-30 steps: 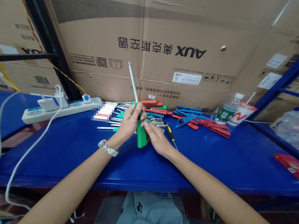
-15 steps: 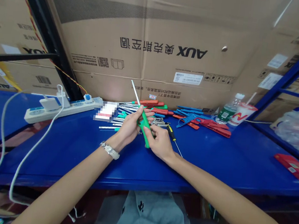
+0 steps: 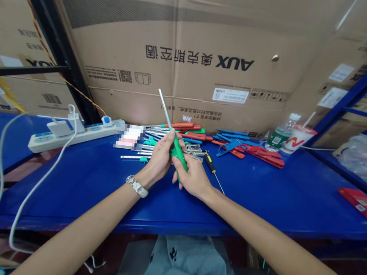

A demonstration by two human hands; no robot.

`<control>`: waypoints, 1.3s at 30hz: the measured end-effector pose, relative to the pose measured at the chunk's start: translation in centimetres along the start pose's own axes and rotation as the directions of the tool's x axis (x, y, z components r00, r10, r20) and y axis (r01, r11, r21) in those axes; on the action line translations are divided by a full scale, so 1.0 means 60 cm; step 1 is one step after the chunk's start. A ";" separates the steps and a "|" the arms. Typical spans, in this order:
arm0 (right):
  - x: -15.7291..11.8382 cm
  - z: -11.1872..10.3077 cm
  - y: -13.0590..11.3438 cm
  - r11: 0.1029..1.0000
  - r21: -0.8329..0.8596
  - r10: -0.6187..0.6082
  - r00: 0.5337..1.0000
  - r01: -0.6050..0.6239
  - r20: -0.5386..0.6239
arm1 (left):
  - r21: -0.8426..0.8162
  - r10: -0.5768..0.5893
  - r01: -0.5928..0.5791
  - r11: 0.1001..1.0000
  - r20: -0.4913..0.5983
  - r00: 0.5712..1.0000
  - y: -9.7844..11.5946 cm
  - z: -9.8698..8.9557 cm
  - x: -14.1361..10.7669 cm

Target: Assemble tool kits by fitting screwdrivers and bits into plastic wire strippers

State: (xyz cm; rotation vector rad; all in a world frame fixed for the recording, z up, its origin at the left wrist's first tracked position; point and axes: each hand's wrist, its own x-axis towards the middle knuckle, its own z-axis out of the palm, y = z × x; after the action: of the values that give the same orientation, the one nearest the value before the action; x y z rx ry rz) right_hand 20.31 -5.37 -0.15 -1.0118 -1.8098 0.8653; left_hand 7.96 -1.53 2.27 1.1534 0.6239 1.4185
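Observation:
Both my hands hold a green gas lighter (image 3: 177,148) with a long metal tube, raised above the blue table and tilted up to the left. My left hand (image 3: 161,155) is closed round its upper handle, near the tube. My right hand (image 3: 194,176) wraps the lower handle, thumb pressed along it and hiding part of it. Behind my hands lie several metal tubes (image 3: 130,157) and small green parts (image 3: 143,160). Red handles (image 3: 197,136) lie farther back. A black and yellow screwdriver (image 3: 210,164) rests just beyond my right hand.
At left a white power strip (image 3: 83,133) carries plugs and cables. Blue pieces (image 3: 232,137) and red pieces (image 3: 264,156) lie back right. Beside them stand a bottle (image 3: 279,138) and a cup (image 3: 298,140). A red box (image 3: 362,204) lies at right; cardboard (image 3: 196,32) stands behind.
My right hand has shifted its grip, now wrapping the lower handle with its fingertips showing underneath. The lighter's tube points slightly higher. My left hand keeps its hold.

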 end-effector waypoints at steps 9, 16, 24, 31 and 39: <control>-0.001 -0.001 -0.004 0.992 0.129 -0.009 0.998 0.017 -0.059 | -0.010 -0.099 0.102 0.995 0.158 0.982 0.002 -0.008 -0.003; 0.000 0.009 -0.002 0.987 0.160 0.008 0.999 -0.001 -0.045 | 0.024 -0.075 0.073 0.997 0.115 0.991 -0.004 -0.005 -0.004; 0.001 -0.026 0.011 0.998 -0.051 -0.029 0.996 0.024 -0.087 | 0.093 -0.034 0.023 0.995 0.121 0.992 0.006 -0.024 0.003; -0.005 -0.071 0.015 0.926 -0.348 -0.158 0.987 0.144 -0.013 | 0.271 -0.094 0.071 0.960 0.072 0.993 0.000 -0.039 -0.015; -0.003 -0.081 0.002 0.972 -0.219 -0.020 0.961 0.083 0.277 | 0.876 0.315 -0.433 0.214 0.358 0.879 0.069 -0.094 -0.111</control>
State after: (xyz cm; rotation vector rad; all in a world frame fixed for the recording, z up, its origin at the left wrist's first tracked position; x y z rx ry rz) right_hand 24.83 -4.76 1.55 -1.0209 -2.2015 0.8078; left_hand 0.31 -7.38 1.84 2.4898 1.2639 1.3214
